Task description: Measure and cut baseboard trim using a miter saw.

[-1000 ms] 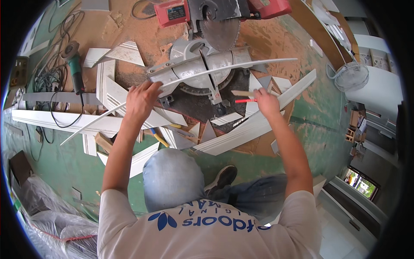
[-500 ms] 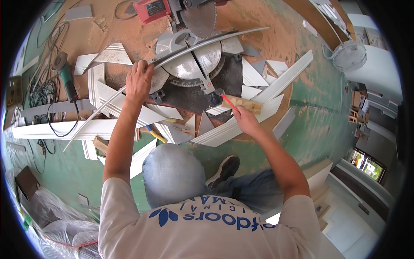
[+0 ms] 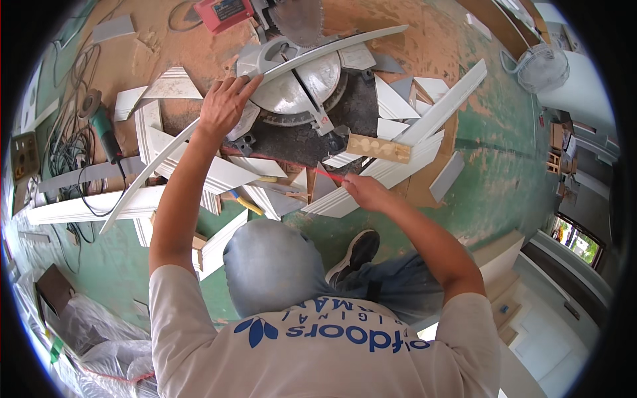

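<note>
My left hand (image 3: 225, 103) grips a long, thin white strip (image 3: 332, 44) that lies diagonally across the round bed (image 3: 292, 93) of a red miter saw (image 3: 219, 12), under its toothed blade (image 3: 298, 23). The strip's other end (image 3: 126, 199) runs down to the left. My right hand (image 3: 363, 192) holds a red pencil (image 3: 326, 172) over white and gray offcuts at the front of the saw. A small pale wooden block (image 3: 378, 147) lies just above it, on white molding pieces (image 3: 441, 99).
An angle grinder (image 3: 101, 125) and tangled cables (image 3: 53, 139) are at left. Molding offcuts (image 3: 159, 89) surround the saw on cardboard. Plastic sheeting (image 3: 106, 331) lies lower left. A white wire fan (image 3: 541, 66) stands at right. My knee (image 3: 272, 259) and shoe (image 3: 355, 255) are below.
Both hands have shifted, the left moving up with the strip. The right moved down and left with the pencil, and the wooden block it held now lies on the offcuts.
</note>
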`<state>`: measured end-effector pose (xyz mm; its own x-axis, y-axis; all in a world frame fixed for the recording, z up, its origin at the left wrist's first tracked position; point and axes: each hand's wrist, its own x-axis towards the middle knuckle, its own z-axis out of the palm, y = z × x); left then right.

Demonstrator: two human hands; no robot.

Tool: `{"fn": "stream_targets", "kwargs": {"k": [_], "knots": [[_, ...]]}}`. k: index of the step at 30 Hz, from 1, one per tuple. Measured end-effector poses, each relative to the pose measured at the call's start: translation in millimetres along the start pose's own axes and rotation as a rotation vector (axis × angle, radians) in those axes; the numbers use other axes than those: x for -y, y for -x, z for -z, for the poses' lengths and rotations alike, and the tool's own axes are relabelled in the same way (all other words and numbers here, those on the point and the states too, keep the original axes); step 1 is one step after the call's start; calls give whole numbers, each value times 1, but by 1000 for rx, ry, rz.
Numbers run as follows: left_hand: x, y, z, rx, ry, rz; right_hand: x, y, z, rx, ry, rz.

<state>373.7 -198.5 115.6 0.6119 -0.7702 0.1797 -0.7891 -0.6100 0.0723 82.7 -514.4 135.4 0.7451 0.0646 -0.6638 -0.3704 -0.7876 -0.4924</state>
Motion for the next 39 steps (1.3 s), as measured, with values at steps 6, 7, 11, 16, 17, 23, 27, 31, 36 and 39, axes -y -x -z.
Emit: {"fn": "stream_targets", "kwargs": {"k": [6,7,11,16,17,23,27,31,36,39], "knots": [[7,-2,-3,-35,80,-50,-11,3,-28,391,62,120],[7,-3,-3,-52,108,-61,-13,1,-27,222,47,155],[19,5,-8,-20,197,-37,4,-30,10,-99,-207,-46],[17,-5,-8,-22,305,-17,-38,-89,15,-368,-465,6],[20,0,-9,-9,299,-8,-30,-96,16,-192,-708,-64],[26,-5,-20,-30,358,27,-26,-136,15,203,-1107,-228],[22,-8,-20,-17,391,39,-18,-140,4,-6,-647,-204],[29,-1,-18,14,392,64,38,-119,-12,-393,-14,-234],[28,-4,-20,36,398,75,-7,-116,19,58,-1029,-241],[24,-7,-16,57,394,87,-21,-121,38,145,-865,-184]]}}
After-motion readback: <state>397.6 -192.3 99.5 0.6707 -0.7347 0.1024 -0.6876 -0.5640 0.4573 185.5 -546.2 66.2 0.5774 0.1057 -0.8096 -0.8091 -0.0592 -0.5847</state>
